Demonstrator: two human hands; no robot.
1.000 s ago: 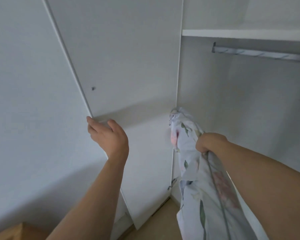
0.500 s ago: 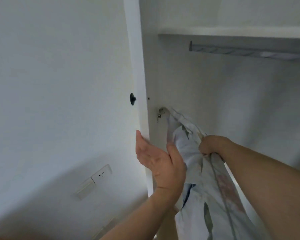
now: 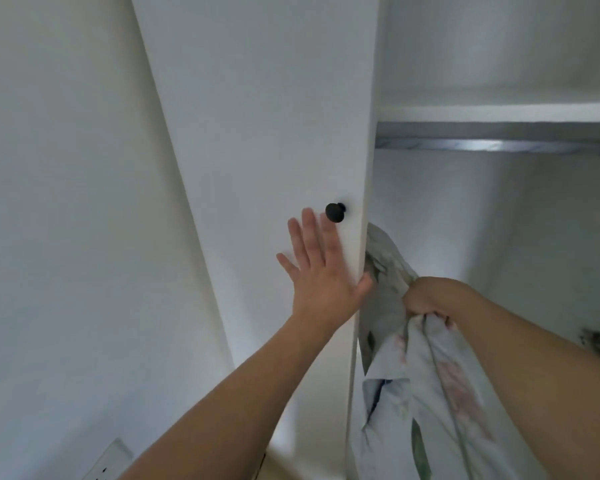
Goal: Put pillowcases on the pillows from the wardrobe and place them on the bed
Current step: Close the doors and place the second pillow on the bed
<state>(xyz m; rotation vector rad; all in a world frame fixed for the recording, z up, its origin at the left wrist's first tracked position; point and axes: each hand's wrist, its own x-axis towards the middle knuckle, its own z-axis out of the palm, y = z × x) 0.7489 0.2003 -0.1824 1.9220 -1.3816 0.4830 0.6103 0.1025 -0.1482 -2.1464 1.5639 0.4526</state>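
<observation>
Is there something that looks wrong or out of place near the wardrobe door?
Yes. The floral pillowcase, gripped by the right hand, bunches right at the edge of the wardrobe door, which the flat left hand presses. The fabric may get caught if the door closes.

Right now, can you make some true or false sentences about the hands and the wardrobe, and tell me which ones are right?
1. The left hand lies flat on the door. True.
2. The right hand is empty. False: it grips flowery cloth.
3. The knob is black. True.
4. The left hand grips the knob. False: its fingers are straight, just below the knob.
5. Clothes hang on the rail. False: the rail is bare where it shows.
</observation>
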